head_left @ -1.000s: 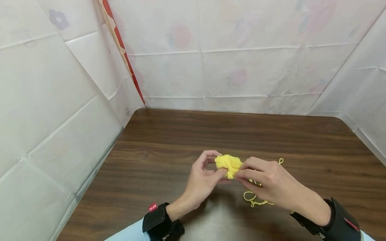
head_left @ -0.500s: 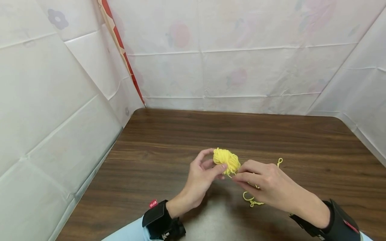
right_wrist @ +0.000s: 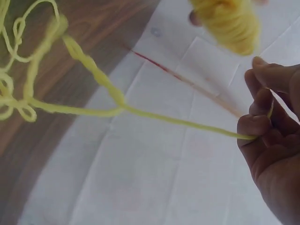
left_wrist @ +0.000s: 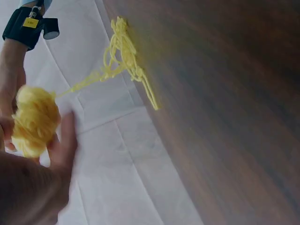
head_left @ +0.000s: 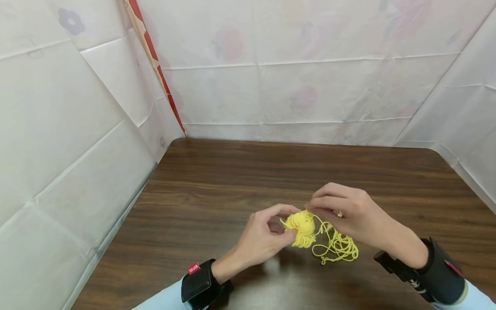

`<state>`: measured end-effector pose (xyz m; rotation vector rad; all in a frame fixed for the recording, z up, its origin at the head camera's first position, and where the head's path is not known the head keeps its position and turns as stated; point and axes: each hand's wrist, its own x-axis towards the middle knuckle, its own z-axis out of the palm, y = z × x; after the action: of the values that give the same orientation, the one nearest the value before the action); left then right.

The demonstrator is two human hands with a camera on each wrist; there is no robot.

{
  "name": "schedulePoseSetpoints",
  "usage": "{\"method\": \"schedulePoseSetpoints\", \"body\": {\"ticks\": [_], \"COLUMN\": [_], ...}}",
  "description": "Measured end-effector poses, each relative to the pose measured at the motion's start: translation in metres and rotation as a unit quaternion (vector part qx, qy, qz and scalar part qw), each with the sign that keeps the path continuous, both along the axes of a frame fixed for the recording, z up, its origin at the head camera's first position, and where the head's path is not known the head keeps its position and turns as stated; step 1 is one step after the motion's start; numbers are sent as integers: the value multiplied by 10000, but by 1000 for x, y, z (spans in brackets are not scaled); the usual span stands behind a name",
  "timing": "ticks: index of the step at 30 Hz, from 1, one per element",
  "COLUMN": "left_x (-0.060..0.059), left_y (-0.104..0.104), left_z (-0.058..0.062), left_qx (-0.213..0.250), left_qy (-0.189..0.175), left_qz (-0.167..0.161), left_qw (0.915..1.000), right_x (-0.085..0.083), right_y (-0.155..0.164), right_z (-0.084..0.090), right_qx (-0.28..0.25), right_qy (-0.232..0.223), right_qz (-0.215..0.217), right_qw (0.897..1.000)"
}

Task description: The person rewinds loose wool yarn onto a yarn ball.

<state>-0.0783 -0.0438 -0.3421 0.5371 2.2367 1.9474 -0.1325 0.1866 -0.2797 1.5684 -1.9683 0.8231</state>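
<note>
A small ball of yellow yarn (head_left: 302, 227) is held above the dark wooden table (head_left: 217, 189), pinched between the thumb and fingers of my left hand (head_left: 271, 232). The ball (left_wrist: 33, 121) also shows in the left wrist view, and at the top of the right wrist view (right_wrist: 229, 21). My right hand (head_left: 341, 211) sits just right of the ball and pinches the loose yellow strand (right_wrist: 178, 121) between its fingertips. The strand runs down to a tangle of loose yarn (head_left: 337, 247) lying on the table below the right hand.
White sheeting with faint flower prints (head_left: 290, 77) walls the table on the left, back and right. A red-edged strip (head_left: 155, 64) runs down the back left corner. Black wrist straps (head_left: 201, 284) sit on both arms.
The right hand has lifted up and back, drawing the strand over the ball. The ball and left hand have dropped slightly. The loose yarn on the table now lies bunched closer to the hands.
</note>
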Motion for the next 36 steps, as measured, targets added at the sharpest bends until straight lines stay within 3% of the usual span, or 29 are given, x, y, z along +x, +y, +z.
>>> {"method": "schedulePoseSetpoints", "body": {"ticks": [4, 8, 10, 12, 14, 16, 19, 22, 25, 28, 32, 34, 36], "left_x": [0, -2, -3, -6, -9, -12, -16, -17, -17, -15, -12, -12, -14], "left_y": [0, -1, -2, -4, -6, -8, -10, -10, -9, -8, -7, -6, -5], "left_z": [0, 2, 4, 7, 9, 10, 9, 6, 5, 5, 7, 7, 7], "left_qx": [570, 1448, 1949, 2439, 2755, 2836, 2408, 1804, 1212, 739, 534, 682, 1083], "left_qy": [-114, -325, -726, -1226, -1648, -1875, -1815, -1500, -1061, -696, -669, -886, -1308], "left_qz": [-501, -610, -505, -295, -16, 265, 746, 1089, 1184, 1117, 971, 910, 887], "left_qw": [9971, 9870, 9768, 9615, 9471, 9401, 9505, 9660, 9798, 9885, 9916, 9896, 9815], "right_x": [-15, -23, -23, -19, -12, -1, 14, 24, 27, 28, 26, 26, 26], "right_y": [3, 6, 4, 2, -2, -5, -9, -11, -13, -12, -12, -13, -13], "right_z": [-7, -19, -27, -35, -40, -42, -37, -26, -16, -9, -5, -6, -8], "right_qx": [-259, -158, -126, -90, 23, 242, 575, 849, 983, 1060, 989, 940, 985], "right_qy": [-635, -1425, -1617, -1604, -1455, -1138, -536, 8, 314, 557, 885, 960, 949], "right_qz": [-111, -611, -677, -547, -303, -163, -167, -396, -485, -552, -449, -346, -258], "right_qw": [9976, 9878, 9844, 9855, 9889, 9931, 9968, 9956, 9935, 9913, 9901, 9903, 9903]}}
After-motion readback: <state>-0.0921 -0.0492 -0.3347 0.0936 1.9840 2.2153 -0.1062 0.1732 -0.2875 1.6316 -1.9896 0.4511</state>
